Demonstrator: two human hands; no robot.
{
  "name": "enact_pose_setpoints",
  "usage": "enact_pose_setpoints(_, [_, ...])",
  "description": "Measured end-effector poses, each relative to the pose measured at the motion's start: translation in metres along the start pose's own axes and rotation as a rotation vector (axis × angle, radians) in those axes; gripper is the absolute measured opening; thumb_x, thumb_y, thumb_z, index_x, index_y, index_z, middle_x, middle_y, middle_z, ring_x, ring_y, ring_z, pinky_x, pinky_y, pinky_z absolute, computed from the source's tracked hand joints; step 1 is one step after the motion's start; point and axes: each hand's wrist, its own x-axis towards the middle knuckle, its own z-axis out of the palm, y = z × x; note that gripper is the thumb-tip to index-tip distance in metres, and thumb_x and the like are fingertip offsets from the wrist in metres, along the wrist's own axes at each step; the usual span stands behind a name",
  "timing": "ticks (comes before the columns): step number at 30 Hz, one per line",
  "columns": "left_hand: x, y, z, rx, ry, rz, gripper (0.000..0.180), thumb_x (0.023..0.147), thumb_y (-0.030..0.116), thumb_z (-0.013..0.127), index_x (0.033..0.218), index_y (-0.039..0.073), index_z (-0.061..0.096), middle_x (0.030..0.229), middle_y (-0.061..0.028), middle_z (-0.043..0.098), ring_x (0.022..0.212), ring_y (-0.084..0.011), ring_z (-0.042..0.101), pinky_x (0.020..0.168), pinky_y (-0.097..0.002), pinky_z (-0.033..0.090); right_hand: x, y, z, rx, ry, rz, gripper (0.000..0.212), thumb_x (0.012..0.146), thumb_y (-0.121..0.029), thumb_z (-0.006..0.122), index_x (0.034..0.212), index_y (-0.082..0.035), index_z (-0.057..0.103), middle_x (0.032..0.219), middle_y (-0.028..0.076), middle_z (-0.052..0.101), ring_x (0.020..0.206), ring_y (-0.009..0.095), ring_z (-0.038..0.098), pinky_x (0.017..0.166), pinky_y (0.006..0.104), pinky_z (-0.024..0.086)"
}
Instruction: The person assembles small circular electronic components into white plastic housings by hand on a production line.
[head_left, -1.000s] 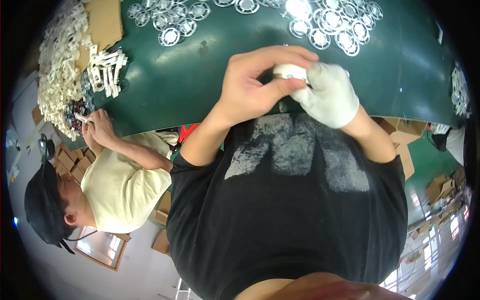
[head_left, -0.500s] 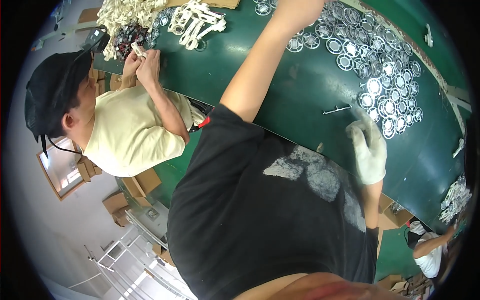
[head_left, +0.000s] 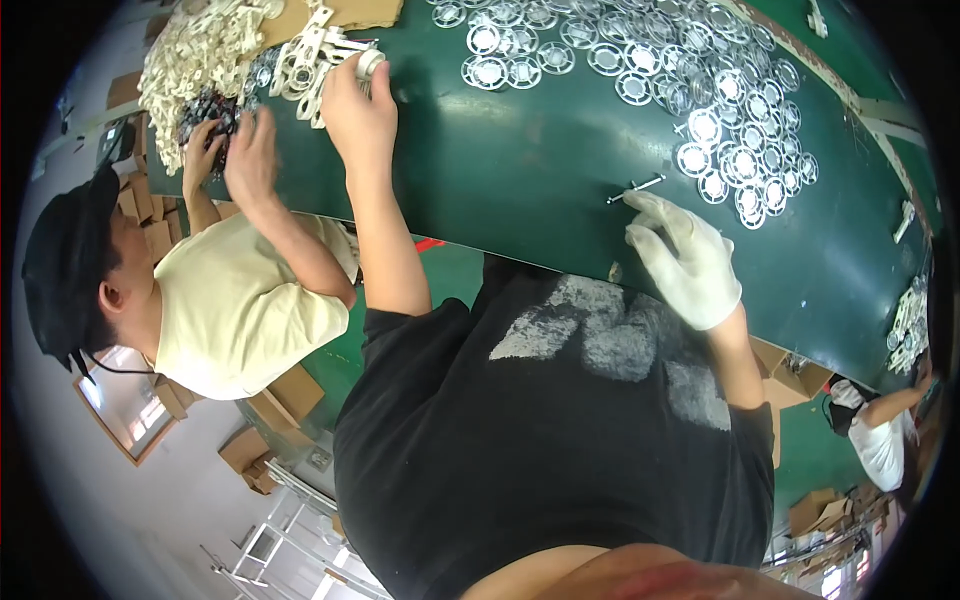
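Left hand (head_left: 358, 110): bare, reached far out over green table (head_left: 520, 190), fingers curled round a small white round part (head_left: 371, 62), beside the pile of white frames (head_left: 315, 55).
Right hand (head_left: 682, 255): white glove, loosely open, fingertips touching a thin metal pin (head_left: 636, 187) near table edge; not clearly gripped.
Discs (head_left: 700, 110): clear round parts spread just beyond the pin.
Co-worker's hands (head_left: 235, 150): busy at the cream parts heap (head_left: 190, 60), close to the left hand.
Risk: pin could roll off the edge if nudged by the glove; stretched left arm could bump the co-worker or scatter the frames.
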Motion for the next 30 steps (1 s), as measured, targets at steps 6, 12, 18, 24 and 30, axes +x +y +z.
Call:
enact_pose_setpoints(6, [-0.037,0.131,-0.038,-1.345,-0.669,0.205,0.031,0.099,0.013,0.057,0.124,-0.006,0.058,0.122,-0.0216,0.065,0.113,-0.0285,0.064,0.099,-0.0407,0.05,0.011,-0.009,0.003,-0.191,0.198,-0.156,0.069,0.079,-0.015,0.081,0.141,-0.004,0.052,0.133,0.018,0.057,0.12,0.038,0.058,0.104,0.0429,0.047])
enact_pose_setpoints(12, [-0.052,0.196,-0.008,-1.132,-0.652,0.46,0.035,0.087,0.009,0.07,0.122,0.004,0.069,0.125,-0.013,0.066,0.114,-0.03,0.062,0.096,-0.0393,0.051,-0.008,0.018,-0.009,0.257,0.163,0.189,0.026,0.097,-0.027,0.07,0.093,-0.002,0.072,0.069,0.006,0.065,0.065,0.013,0.061,0.067,0.0295,0.051])
enact_pose_setpoints(18, [-0.057,0.173,0.035,-0.297,-0.524,0.444,0.04,0.083,0.026,0.082,0.118,0.014,0.069,0.11,-0.0073,0.059,0.099,-0.028,0.057,0.081,-0.0394,0.052,-0.009,0.004,-0.028,-0.039,0.23,0.516,0.029,0.089,-0.024,0.071,0.11,-0.004,0.068,0.084,0.012,0.07,0.075,0.024,0.069,0.073,0.0356,0.054])
enact_pose_setpoints(24, [-0.066,0.157,0.044,-0.371,-0.454,0.493,0.034,0.077,0.021,0.085,0.105,0.012,0.068,0.114,-0.0028,0.064,0.101,-0.0284,0.059,0.082,-0.0393,0.054,-0.005,-0.01,-0.032,-0.348,0.161,0.535,0.03,0.092,-0.033,0.068,0.11,-0.009,0.07,0.09,0.016,0.073,0.086,0.035,0.072,0.076,0.0419,0.057])
enact_pose_setpoints(30, [-0.062,0.183,0.004,-0.779,-0.527,0.575,0.059,0.072,0.016,0.087,0.127,0.007,0.066,0.117,-0.0085,0.066,0.097,-0.0291,0.063,0.081,-0.0374,0.054,0.005,-0.013,-0.031,-0.439,0.038,0.509,0.028,0.092,-0.032,0.068,0.112,-0.013,0.072,0.089,0.015,0.073,0.085,0.034,0.072,0.076,0.0425,0.058])
